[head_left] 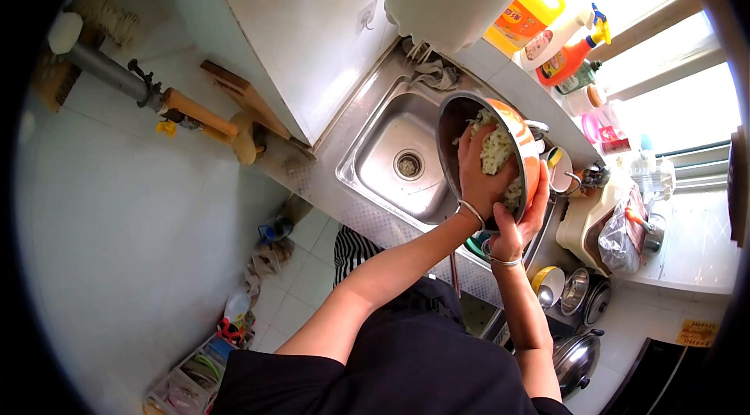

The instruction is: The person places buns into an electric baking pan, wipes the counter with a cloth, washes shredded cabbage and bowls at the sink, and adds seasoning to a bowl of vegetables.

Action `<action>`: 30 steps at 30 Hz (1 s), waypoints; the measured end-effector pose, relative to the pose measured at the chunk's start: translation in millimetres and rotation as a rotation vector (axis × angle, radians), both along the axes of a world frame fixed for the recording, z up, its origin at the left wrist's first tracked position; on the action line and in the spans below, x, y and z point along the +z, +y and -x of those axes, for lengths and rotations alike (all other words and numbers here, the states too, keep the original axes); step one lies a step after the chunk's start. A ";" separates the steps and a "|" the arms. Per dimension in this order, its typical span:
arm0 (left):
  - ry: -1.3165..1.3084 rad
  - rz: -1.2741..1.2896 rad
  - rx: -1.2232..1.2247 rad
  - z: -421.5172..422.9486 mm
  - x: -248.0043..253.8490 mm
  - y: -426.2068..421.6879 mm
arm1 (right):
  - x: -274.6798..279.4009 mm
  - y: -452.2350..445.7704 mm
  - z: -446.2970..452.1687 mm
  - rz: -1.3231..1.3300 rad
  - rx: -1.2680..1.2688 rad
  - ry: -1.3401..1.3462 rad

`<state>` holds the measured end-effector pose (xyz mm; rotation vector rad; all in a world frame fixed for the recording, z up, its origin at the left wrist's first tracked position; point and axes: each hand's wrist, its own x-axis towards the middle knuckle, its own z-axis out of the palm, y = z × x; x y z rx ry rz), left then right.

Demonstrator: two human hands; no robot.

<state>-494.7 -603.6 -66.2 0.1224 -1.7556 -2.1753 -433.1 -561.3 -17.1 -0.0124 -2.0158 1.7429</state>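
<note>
A metal bowl [448, 132] with an orange outside is tipped on its side over the sink, its opening facing left. Finely chopped pale green vegetable [496, 151], perhaps cabbage, lies inside it. My left hand [478, 173] reaches into the bowl, fingers stretched out and pressed against the chopped pieces. Some of the pieces show between thumb and fingers. At the bowl's near side, my right hand [525, 221] grips the rim and outer wall, with the thumb by the rim and the fingers along the outside. Each wrist wears a bangle.
Below the bowl is the steel sink [367, 130], with a drain [408, 165] showing pale bits. A grey cloth [437, 75] lies at its far corner. Cleaning bottles [566, 59] line the windowsill. Several bowls and lidded pots [578, 356] stand at the right.
</note>
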 end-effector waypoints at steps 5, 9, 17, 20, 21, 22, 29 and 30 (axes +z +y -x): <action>-0.016 0.180 0.008 1.5 -16.9 -8.7 | -19.7 -1.9 5.9 0.184 0.046 -0.024; -0.329 0.498 -0.185 -10.8 -43.0 -35.3 | -74.5 -6.8 0.4 0.587 -0.046 -0.147; -0.080 0.974 -0.632 -11.8 -65.5 -95.6 | -153.5 -10.4 -13.5 1.369 -0.138 -0.466; -0.027 1.230 -0.887 -10.4 -45.2 -102.4 | -191.8 -8.4 -19.9 1.415 -0.157 -0.460; -0.014 1.371 -0.929 -10.3 -41.9 -101.6 | -188.9 -9.5 -19.1 1.426 -0.148 -0.461; 0.000 1.512 -0.967 -9.2 -40.2 -100.7 | -185.4 -10.0 -19.3 1.440 -0.159 -0.467; 0.164 1.467 -0.879 10.9 -57.7 -81.2 | -176.5 -8.3 -17.6 1.410 -0.238 -0.440; 0.244 1.463 -0.872 5.6 -59.3 -74.1 | -177.3 -7.4 -15.8 1.373 -0.254 -0.440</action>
